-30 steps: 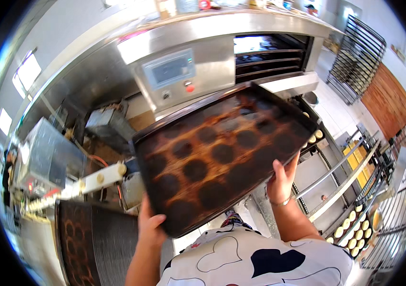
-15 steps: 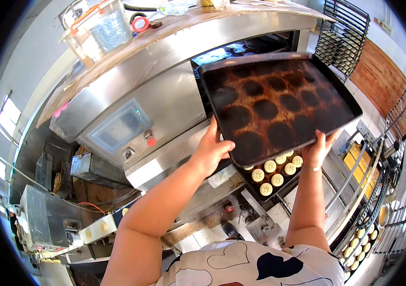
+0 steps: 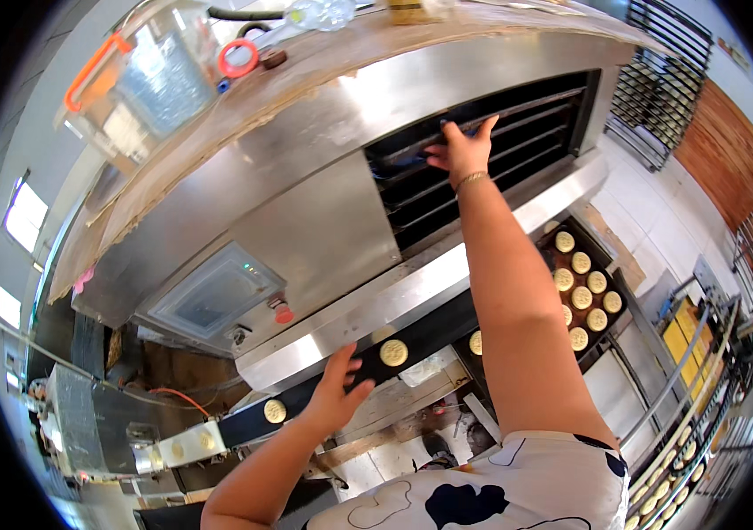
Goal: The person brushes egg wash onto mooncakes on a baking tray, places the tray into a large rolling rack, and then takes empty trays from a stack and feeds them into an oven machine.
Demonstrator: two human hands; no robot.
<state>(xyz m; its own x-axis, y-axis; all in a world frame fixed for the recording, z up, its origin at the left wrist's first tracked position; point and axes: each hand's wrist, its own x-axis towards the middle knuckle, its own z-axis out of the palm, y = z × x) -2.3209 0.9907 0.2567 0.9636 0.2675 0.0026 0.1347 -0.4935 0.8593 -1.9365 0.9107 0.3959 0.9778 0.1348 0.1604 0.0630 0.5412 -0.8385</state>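
My right hand (image 3: 465,148) reaches to the wide opening of a stainless steel machine (image 3: 323,203). Its fingers are spread at the front edge of the upper dark tray (image 3: 527,108); whether they touch it I cannot tell. More dark tray edges show in levels below. Above a dark conveyor belt's near edge, my left hand (image 3: 338,393) hangs with fingers apart, holding nothing. Close to it on the belt (image 3: 429,329) lies a round pale stamped pastry (image 3: 393,353), and farther left another pastry (image 3: 276,412). My right arm partly covers a dark baking tray (image 3: 603,258) with several such pastries.
A touch panel (image 3: 217,287) and red button (image 3: 282,313) are on the machine's front. Its top carries a clear plastic container (image 3: 160,84) and a red tape roll (image 3: 238,58). Racks stand at the far right (image 3: 659,84) and lower right, the latter holding trays of pastries.
The dark baking tray has left both hands; tray edges now show in the opening. My right hand moved up and forward to it, and my left came down and back over the belt.
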